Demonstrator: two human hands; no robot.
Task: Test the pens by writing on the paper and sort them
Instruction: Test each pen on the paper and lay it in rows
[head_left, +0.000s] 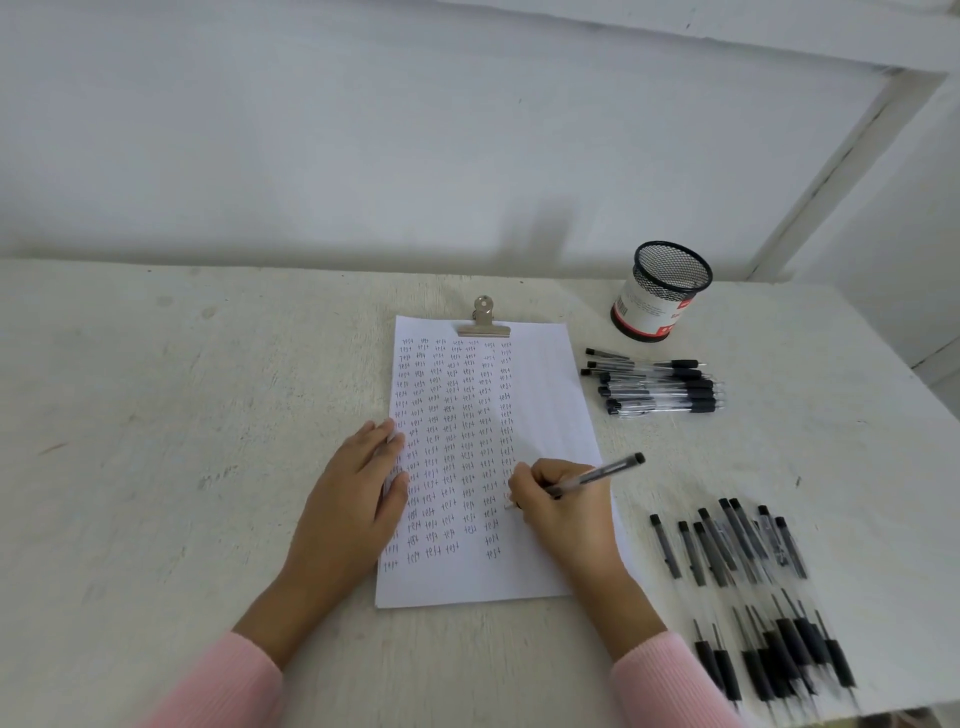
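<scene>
The paper (540, 395) carries the handwritten word "test" over and over in columns, between the fingers (387, 441) of the left hand (353, 499) and the right hand (566, 509), and beyond them. Far beyond the right fingers, the cup (660, 291) has a label with a barcode; its print is too small to read.
</scene>
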